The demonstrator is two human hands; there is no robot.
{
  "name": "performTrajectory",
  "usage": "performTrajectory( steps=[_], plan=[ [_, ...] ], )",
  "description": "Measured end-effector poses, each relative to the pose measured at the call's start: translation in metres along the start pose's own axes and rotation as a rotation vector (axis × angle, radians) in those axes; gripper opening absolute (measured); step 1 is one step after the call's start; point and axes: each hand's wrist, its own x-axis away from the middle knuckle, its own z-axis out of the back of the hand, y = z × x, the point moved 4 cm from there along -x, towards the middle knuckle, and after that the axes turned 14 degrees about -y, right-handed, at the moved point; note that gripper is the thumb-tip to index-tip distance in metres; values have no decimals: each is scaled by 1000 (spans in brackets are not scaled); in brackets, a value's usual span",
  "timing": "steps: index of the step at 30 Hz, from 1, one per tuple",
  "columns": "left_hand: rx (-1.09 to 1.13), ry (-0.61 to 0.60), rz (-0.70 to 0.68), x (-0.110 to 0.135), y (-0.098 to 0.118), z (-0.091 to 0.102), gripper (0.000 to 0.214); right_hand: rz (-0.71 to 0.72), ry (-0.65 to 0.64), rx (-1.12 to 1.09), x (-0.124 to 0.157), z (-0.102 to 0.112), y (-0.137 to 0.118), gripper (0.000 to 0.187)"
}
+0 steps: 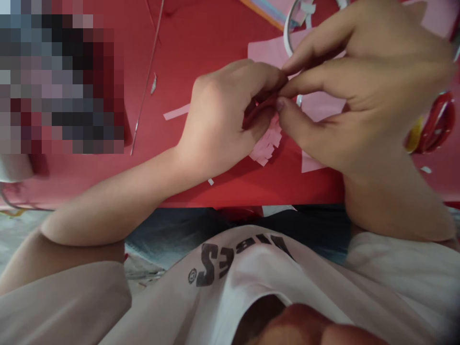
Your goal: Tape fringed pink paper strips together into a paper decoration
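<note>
We count two hands: our left hand [219, 120] and right hand [348, 81], fingers curled and pressed together, pinch one small red paper piece [259, 111] just above a pink paper fringe [268, 146]. Beneath lie one pink sheet [319, 108] and one loose paper strip [176, 111] on the red counter [230, 38].

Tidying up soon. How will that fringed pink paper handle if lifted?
The fringed pink paper looks thin and light, so it will probably flop. Its narrow cut strips seem likely to bend or tear easily. It may slide on the red surface.
</note>
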Motion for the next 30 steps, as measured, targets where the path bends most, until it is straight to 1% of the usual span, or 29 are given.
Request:
performTrajectory(
  steps=[2, 3, 7, 10, 12, 15, 16, 19, 22, 24, 26, 28, 30],
  plan=[
    [-24, -41, -70, 1, 0, 1, 25, -14, -3, 24, 1, 0, -1, 11],
    [-26, -47, -71, 1, -1, 1, 25, -18, -7, 35, 1, 0, -1, 11],
    [36, 19, 23, 3, -9, -2, 25, -21, 6, 55, 1, -1, -1, 14],
    [56, 16, -3, 4, -6, -4, 30, -29, 5, 60, 1, -2, -1, 16],
    [86, 3, 55, 4, -4, -4, 29, -25, 8, 68, 1, -3, -2, 15],
    [156, 15, 177, 4, -3, -4, 25, -27, 9, 104, 1, -5, -2, 14],
    [183, 17, 188, 4, -3, -4, 24, -32, 6, 117, 1, -5, -2, 14],
    [234, 55, 160, 4, -4, -3, 29, -36, 10, 122, 2, -6, -2, 17],
    [225, 31, 148, 4, -7, -3, 34, -25, 10, 115, 2, -7, -2, 19],
    [216, 8, 134, 4, -7, -4, 34, -13, 7, 121, 2, -6, -2, 19],
    [222, 37, 127, 4, -6, -4, 33, -10, 7, 116, 2, -5, -2, 20],
    [219, 92, 128, 4, -5, -2, 33, -17, 11, 89, 2, -4, -3, 25],
    [193, 106, 120, 5, -4, -2, 34, -31, 17, 59, 2, -2, -4, 28]
  ],
)
